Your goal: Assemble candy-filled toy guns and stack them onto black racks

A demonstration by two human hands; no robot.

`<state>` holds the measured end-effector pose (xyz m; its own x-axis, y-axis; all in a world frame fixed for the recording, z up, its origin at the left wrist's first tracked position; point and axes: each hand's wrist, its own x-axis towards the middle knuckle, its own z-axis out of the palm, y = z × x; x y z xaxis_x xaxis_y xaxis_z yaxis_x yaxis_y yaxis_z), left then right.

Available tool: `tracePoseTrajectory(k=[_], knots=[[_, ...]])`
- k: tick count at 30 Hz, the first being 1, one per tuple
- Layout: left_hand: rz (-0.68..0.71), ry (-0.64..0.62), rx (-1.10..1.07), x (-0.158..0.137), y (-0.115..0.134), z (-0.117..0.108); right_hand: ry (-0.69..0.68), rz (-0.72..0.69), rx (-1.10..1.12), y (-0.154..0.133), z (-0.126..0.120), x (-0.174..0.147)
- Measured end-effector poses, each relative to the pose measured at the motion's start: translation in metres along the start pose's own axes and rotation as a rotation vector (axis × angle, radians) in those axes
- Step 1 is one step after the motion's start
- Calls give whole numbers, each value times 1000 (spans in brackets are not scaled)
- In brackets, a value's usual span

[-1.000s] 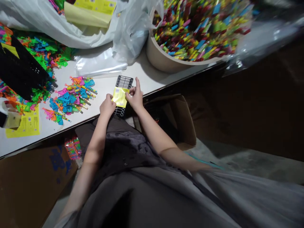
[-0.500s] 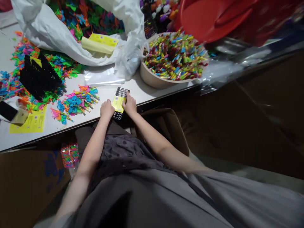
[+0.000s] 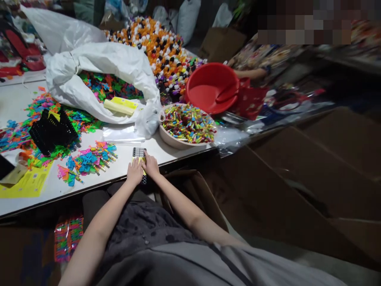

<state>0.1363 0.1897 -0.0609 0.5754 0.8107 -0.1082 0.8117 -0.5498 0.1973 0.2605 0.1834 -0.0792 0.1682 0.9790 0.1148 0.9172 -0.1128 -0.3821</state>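
Broadly, the white desk (image 3: 123, 163) spans the left and centre of the frame, its near edge slanting up toward the right. On it, in the upper left, slumps a big white sack (image 3: 116, 55), open on a mass of coloured plastic pieces. Beyond it, at upper centre, rises a heap of orange, white and black pieces (image 3: 154, 47). A red basin (image 3: 205, 85) sits right of that heap, and past it another person's forearm (image 3: 253, 74) shows. The round tub (image 3: 175, 141), full of small multicoloured sticks, stands right of centre, just beyond the hands — it and the clear plastic bags (image 3: 122, 134) crowd the space behind the work. Black racks (image 3: 52, 133) lie bunched on loose pieces at left; nearer centre is a smaller pile of toys (image 3: 89, 159).

At the desk's near edge, centre frame, the left hand (image 3: 135, 171) lies fingers forward over a small black grid (image 3: 139, 152), hiding most of its yellow card (image 3: 144, 172). The right hand (image 3: 151, 165) touches the grid's right side, index finger outstretched — whether either hand grips it, I cannot tell.
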Motion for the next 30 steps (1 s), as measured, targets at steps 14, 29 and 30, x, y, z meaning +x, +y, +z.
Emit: tracePoseTrajectory(k=[14,29,30], knots=[[-129,-55,-5,6,0,-5,-86,-209,125,-2,-7,10],[-72,10,3,-6,-6,-4,-374,-242,67,3,-13,1],[-66,9,4,-9,-8,-4,-381,-260,59,4,-13,0]])
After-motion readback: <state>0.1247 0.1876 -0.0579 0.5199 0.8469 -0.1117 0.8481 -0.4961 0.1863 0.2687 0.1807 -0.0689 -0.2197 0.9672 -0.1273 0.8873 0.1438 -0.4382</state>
